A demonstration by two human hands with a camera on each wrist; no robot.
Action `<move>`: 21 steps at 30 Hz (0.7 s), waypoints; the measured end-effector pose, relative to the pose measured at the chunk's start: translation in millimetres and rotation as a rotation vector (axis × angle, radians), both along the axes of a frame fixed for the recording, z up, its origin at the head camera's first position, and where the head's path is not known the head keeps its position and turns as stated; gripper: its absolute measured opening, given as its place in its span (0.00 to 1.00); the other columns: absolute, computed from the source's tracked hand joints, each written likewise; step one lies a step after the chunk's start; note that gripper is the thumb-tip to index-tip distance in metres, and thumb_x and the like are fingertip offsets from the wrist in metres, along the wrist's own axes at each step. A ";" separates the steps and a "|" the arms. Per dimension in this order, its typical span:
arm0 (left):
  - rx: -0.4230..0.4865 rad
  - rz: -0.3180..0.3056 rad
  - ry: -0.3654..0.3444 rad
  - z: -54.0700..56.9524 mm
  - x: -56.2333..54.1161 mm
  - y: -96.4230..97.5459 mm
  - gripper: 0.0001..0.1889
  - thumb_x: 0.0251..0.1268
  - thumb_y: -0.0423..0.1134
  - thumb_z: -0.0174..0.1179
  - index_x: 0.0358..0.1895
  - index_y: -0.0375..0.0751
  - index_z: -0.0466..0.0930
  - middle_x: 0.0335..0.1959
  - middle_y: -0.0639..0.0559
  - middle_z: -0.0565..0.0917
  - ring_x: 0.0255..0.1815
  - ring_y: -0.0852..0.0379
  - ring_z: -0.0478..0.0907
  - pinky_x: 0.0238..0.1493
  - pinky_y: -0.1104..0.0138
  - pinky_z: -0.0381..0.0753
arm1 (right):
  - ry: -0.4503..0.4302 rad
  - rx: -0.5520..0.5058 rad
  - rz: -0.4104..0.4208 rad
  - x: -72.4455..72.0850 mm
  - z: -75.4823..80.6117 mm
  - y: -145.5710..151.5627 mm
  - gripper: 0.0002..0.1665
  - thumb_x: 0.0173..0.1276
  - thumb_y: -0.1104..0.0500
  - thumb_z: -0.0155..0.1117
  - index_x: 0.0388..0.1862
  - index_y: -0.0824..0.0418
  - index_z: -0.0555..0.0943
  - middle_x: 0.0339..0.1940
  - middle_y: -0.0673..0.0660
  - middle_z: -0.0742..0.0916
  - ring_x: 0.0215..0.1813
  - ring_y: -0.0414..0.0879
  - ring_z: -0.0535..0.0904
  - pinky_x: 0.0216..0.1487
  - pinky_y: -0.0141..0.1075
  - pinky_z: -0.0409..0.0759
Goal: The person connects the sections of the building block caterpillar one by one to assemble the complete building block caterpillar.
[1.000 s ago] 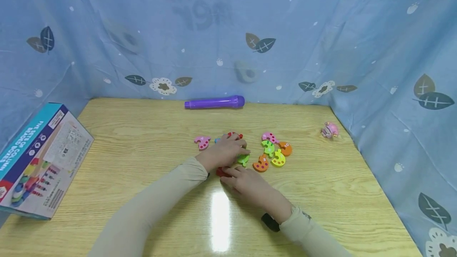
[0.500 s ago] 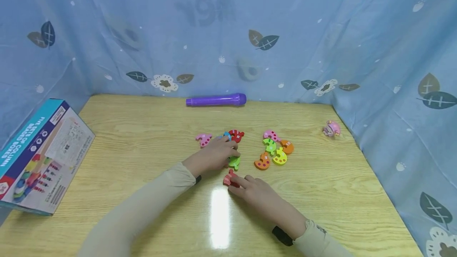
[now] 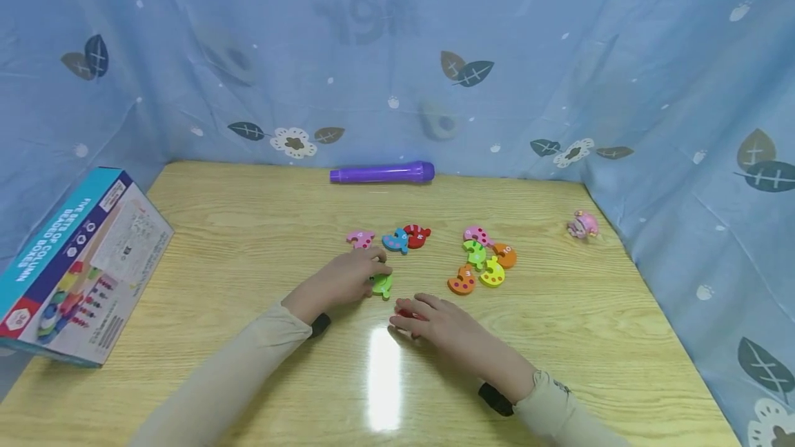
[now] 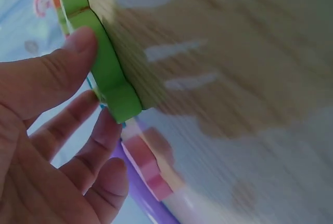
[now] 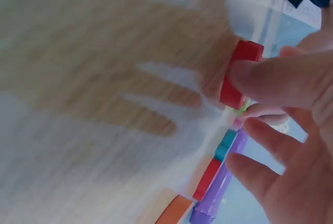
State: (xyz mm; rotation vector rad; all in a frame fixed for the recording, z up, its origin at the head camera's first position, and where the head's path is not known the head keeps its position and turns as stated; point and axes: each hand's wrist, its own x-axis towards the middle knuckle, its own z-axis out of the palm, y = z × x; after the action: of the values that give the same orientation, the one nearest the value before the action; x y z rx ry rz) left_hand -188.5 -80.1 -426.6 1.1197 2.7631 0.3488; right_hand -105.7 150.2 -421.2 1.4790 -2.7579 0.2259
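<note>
My left hand pinches a green wooden puzzle piece at the table's middle; in the left wrist view the thumb presses the side of this green piece. To its right, my right hand holds a red puzzle piece between thumb and fingers. The fingers cover most of it in the head view. Just beyond the left hand lie a pink piece, a blue piece and another red piece. The blue and red ones touch.
Right of the hands lies a cluster of pink, green, orange and yellow pieces. A purple toy microphone lies at the back. A printed box stands left; a small pink figure sits far right.
My left hand has drawn the green piece leftward and nearer, uncovering the blue and red pieces. The right hand has shifted slightly right with its red piece.
</note>
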 end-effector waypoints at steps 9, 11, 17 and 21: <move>0.067 0.062 -0.076 1.8 4.6 -12.1 0.24 0.48 0.33 0.68 0.54 0.44 0.79 0.55 0.50 0.73 0.54 0.53 0.72 0.55 0.61 0.71 | -0.096 0.055 -0.044 -14.4 -0.1 -7.7 0.25 0.64 0.67 0.58 0.60 0.54 0.73 0.60 0.52 0.76 0.61 0.48 0.70 0.58 0.40 0.71; 0.087 0.075 -0.092 1.9 5.3 -13.6 0.24 0.48 0.33 0.68 0.54 0.44 0.79 0.55 0.49 0.73 0.55 0.53 0.71 0.55 0.61 0.71 | -0.066 0.057 -0.089 -17.0 -0.7 -10.5 0.24 0.63 0.62 0.62 0.59 0.54 0.74 0.56 0.52 0.78 0.57 0.47 0.72 0.54 0.39 0.74; 0.103 0.110 -0.119 1.2 7.3 -15.9 0.24 0.51 0.34 0.66 0.55 0.44 0.78 0.56 0.50 0.72 0.56 0.53 0.70 0.58 0.61 0.68 | -0.043 0.012 -0.227 -21.1 -2.4 -23.5 0.27 0.58 0.49 0.67 0.55 0.58 0.76 0.45 0.52 0.80 0.44 0.43 0.75 0.43 0.35 0.77; 0.110 0.134 -0.137 1.6 9.6 -16.8 0.24 0.52 0.35 0.66 0.56 0.45 0.78 0.56 0.51 0.72 0.55 0.54 0.71 0.56 0.61 0.70 | -0.077 -0.042 -0.338 -19.9 -0.8 -36.2 0.27 0.57 0.47 0.66 0.52 0.59 0.77 0.40 0.51 0.79 0.36 0.40 0.73 0.35 0.31 0.75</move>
State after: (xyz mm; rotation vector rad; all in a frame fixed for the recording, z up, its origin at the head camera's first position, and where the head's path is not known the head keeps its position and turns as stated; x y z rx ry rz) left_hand -178.9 -96.9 -425.0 0.8974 2.7319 0.5777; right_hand -125.6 114.0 -422.0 0.9912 -2.9825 0.3383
